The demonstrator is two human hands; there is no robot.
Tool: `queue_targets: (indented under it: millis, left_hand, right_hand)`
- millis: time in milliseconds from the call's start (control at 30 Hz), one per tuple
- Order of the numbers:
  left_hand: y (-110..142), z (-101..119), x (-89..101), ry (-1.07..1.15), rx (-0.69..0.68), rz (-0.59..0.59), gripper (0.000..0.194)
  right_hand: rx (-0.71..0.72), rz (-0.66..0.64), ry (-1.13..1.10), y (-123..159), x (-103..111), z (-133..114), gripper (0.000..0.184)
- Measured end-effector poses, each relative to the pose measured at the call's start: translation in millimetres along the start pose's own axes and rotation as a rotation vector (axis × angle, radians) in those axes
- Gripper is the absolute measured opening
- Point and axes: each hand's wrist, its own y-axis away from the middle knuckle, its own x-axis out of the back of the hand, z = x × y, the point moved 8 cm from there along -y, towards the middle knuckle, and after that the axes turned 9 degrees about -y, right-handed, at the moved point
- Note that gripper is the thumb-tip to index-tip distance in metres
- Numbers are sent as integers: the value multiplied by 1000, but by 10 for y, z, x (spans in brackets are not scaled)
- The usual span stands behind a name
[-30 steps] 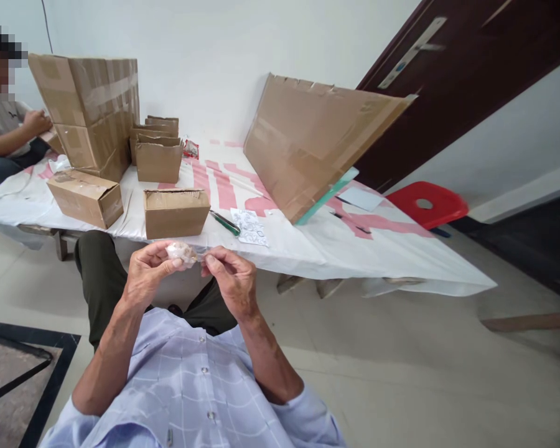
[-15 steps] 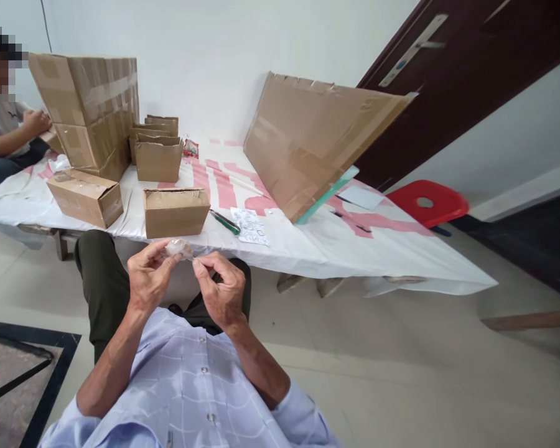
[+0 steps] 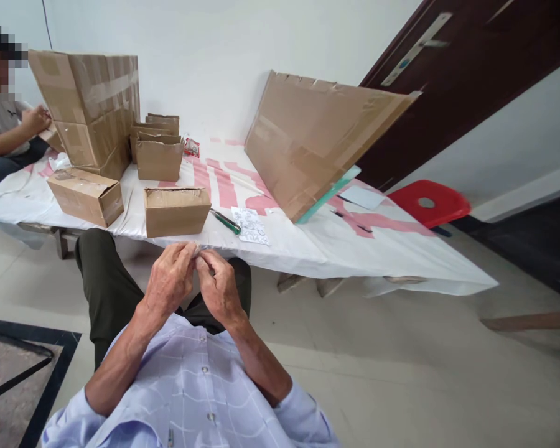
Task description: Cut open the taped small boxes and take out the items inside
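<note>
My left hand (image 3: pixel 168 283) and my right hand (image 3: pixel 218 286) are raised in front of my chest, fingertips pressed together just below the table edge. Both are closed. The small clear plastic packet seen earlier is now almost wholly hidden between the fingers; only a sliver shows at the fingertips (image 3: pixel 197 250). Directly beyond my hands a small closed cardboard box (image 3: pixel 176 211) stands at the front edge of the white-covered table (image 3: pixel 354 249).
More cardboard boxes (image 3: pixel 86 196) and a tall taped stack (image 3: pixel 91 106) stand at the left. A large flat cardboard sheet (image 3: pixel 317 140) leans against the wall. A green-handled tool (image 3: pixel 224 221), a printed sheet (image 3: pixel 251 226) and a red stool (image 3: pixel 430 202) are nearby. Another person's hand (image 3: pixel 36 118) works far left.
Both hands turned inward and closed together. The packet, plainly visible in my left fingers before, is now covered by the fingers.
</note>
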Motion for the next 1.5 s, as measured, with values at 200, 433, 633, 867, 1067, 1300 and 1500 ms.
queue_targets:
  millis: [200, 433, 633, 867, 1067, 1300, 1500]
  left_hand:
    - [-63, -199, 145, 186, 160, 0, 17]
    - [18, -418, 103, 805, 588, -19, 37]
    - [-33, -314, 61, 870, 563, -89, 36]
    - [-13, -438, 119, 763, 621, -139, 39]
    - [-18, -428, 82, 881, 651, -23, 40]
    - [-16, -347, -23, 973, 593, -190, 46]
    - [-2, -321, -93, 966, 515, -269, 45]
  right_hand:
    - [34, -91, -33, 19, -35, -108, 25]
    - [-164, 39, -237, 21, 115, 85, 28]
    - [-258, -104, -395, 12, -55, 154, 30]
    - [-359, -235, -448, -19, -54, 241, 46]
    - [-293, -40, -508, -11, 56, 207, 56]
    - [-166, -110, -409, -71, 38, 40, 45]
    - [-148, -65, -361, -57, 56, 81, 40]
